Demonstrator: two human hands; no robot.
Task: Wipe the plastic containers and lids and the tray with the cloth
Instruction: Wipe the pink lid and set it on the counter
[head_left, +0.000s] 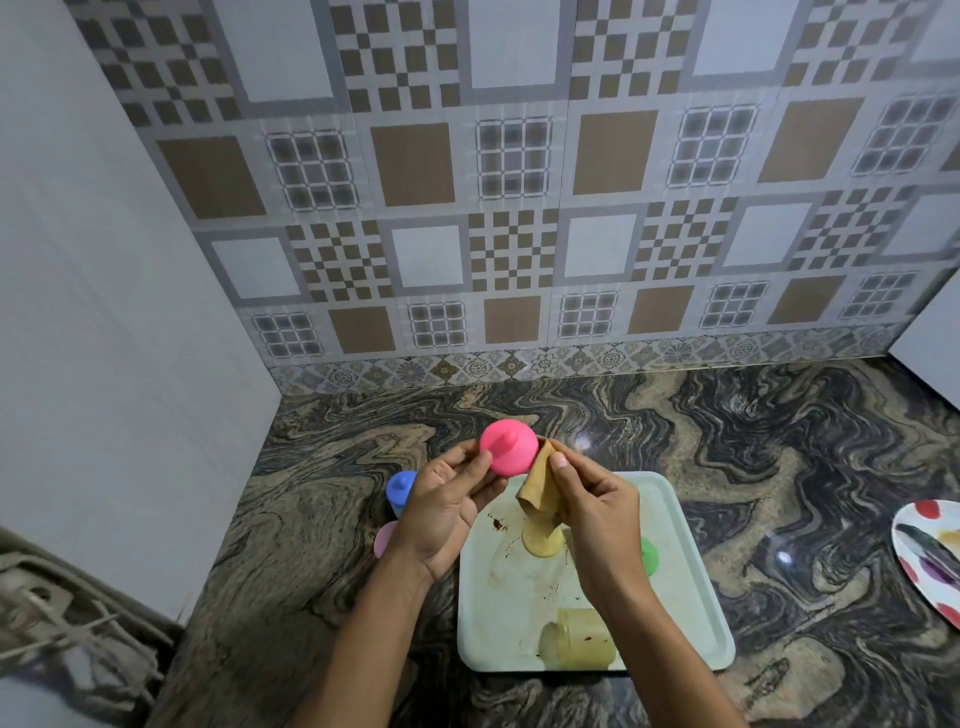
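My left hand (447, 499) holds a round pink lid (508, 448) with a knob, raised above the counter. My right hand (592, 504) grips a tan cloth (540, 493) that hangs down beside the lid's right edge. Below lies a pale green tray (685, 587) with brown smears. On the tray sit a yellow lid (543, 540), a yellowish container (579, 639) lying on its side, and a green lid (649, 556) partly hidden by my right wrist. A blue-lidded container (400, 488) and a pink piece (385, 538) stand left of the tray, partly behind my left hand.
The marbled stone counter (779, 441) meets a tiled wall at the back and a plain wall on the left. A spotted plate (930, 556) lies at the right edge. A rack-like object (62, 623) sits at the lower left.
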